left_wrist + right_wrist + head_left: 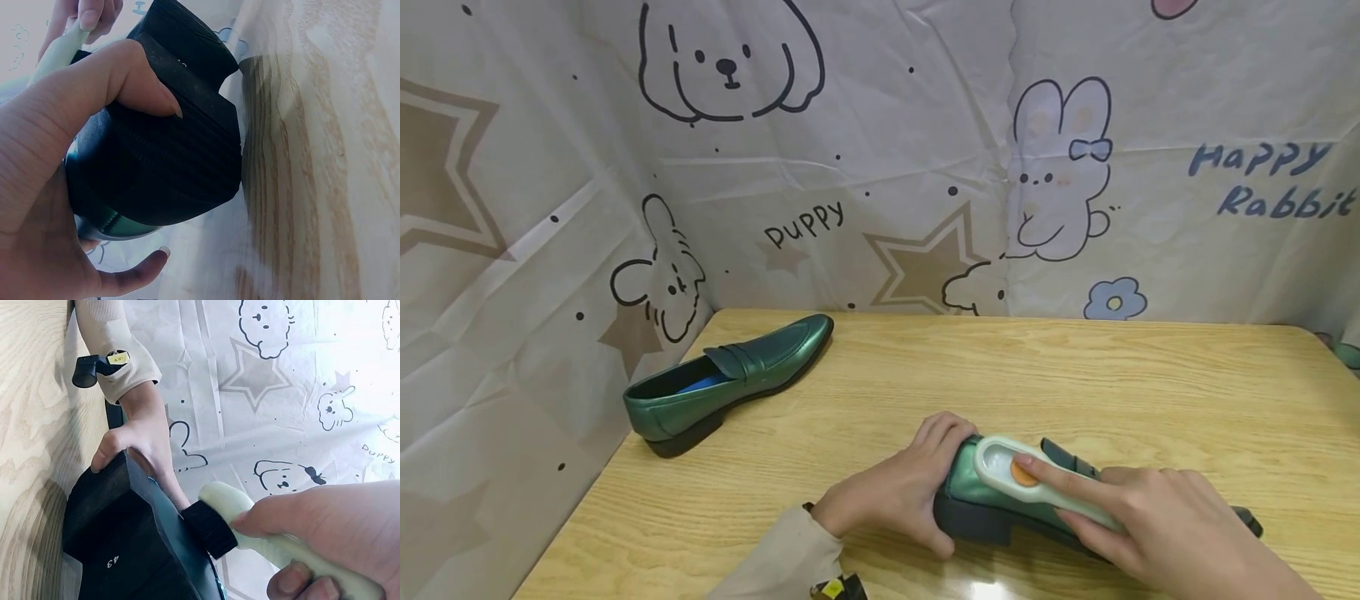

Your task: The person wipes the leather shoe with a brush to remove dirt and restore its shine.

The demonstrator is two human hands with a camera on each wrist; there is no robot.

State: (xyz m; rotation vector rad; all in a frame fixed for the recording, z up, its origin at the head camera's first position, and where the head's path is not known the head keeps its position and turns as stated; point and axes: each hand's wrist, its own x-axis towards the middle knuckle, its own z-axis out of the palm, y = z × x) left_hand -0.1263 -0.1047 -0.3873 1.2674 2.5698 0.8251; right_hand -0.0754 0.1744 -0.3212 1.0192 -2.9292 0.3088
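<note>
A green loafer [964, 475] with a black sole lies tipped toward me at the table's front. My left hand [902, 483] grips it round the heel, thumb pressed on the heel block [181, 150] and fingers over the back of the upper. In my right hand [1180, 517] is a pale green shoe brush [225, 500], its index finger laid along the back near an orange button [1024, 472]. The brush's black bristles [211, 530] meet the side of the upper near the heel. The sole [125, 550] shows a "43" in the right wrist view.
A matching green loafer [730, 379] stands upright at the table's left edge, toe pointing to the back right. The wood-grain table [1075, 375] meets a cartoon-printed cloth [865, 125] at the back and left.
</note>
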